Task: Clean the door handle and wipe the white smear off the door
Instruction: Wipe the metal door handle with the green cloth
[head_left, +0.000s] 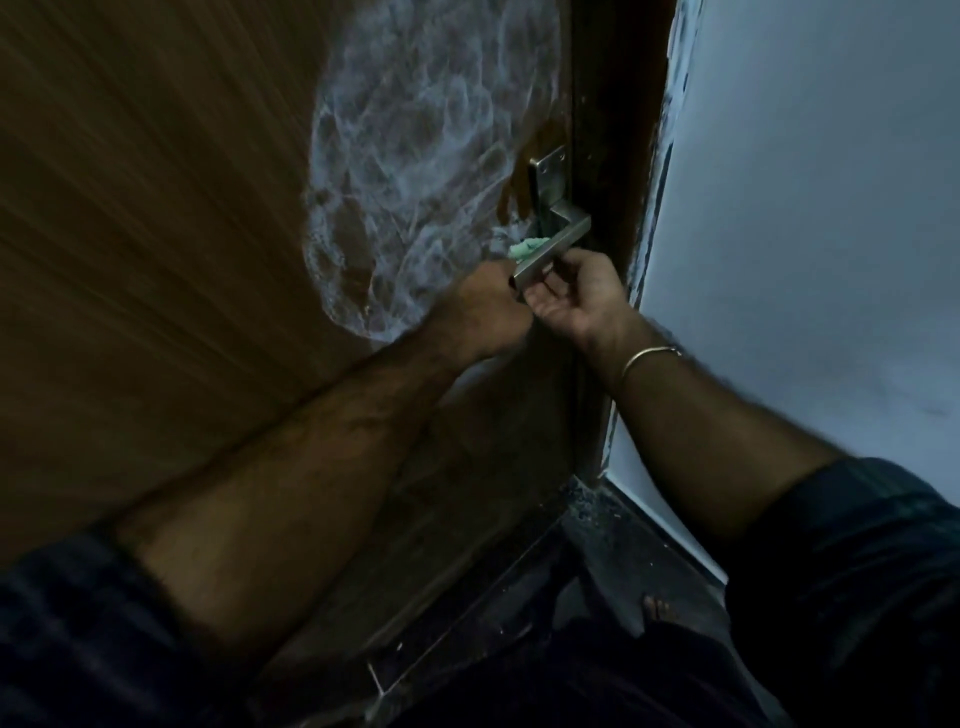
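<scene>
Left grip (485, 306) clenched round green cloth (525, 248) behind door handle (553, 252); right grip (576, 296) pinching handle's free end.

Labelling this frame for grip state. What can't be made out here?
Head view only:
- Green cloth: mostly hidden behind the lever handle and left hand; who holds it is unclear.
- Left hand fingers: curled away from camera, contact hidden.
- Right hand: fingertips hidden behind the lever.
- White smear: top cut off by the frame edge.
- Handle backplate: lower part dark.
</scene>
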